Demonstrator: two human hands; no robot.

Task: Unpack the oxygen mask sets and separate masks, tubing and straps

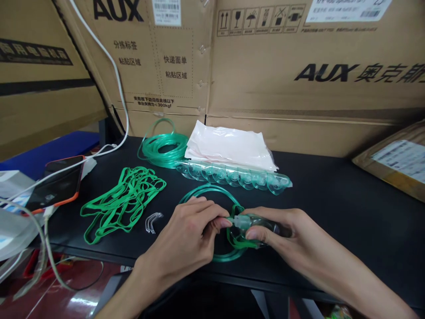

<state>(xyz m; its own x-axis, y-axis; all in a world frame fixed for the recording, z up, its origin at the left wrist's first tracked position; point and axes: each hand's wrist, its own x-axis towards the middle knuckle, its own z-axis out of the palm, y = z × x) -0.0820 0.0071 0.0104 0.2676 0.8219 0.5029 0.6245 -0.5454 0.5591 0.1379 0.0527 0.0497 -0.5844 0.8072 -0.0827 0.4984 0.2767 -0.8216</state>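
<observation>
My right hand (279, 228) is closed around a clear green plastic mask (257, 221) with a green elastic strap (236, 239) looped about it. My left hand (192, 226) pinches the end of the green tubing (202, 190) at the mask's connector (234, 221). The tubing coil lies on the black table (332, 190) under and around both hands. Part of the mask is hidden by my right fingers.
A heap of green elastic straps (122, 201) and small metal clips (153, 221) lie to the left. Behind are coiled tubing (162, 148), a row of stacked masks (232, 175) and plastic bags (230, 144). A phone (58, 184) with a white cable sits far left; cardboard boxes (299, 66) wall the back.
</observation>
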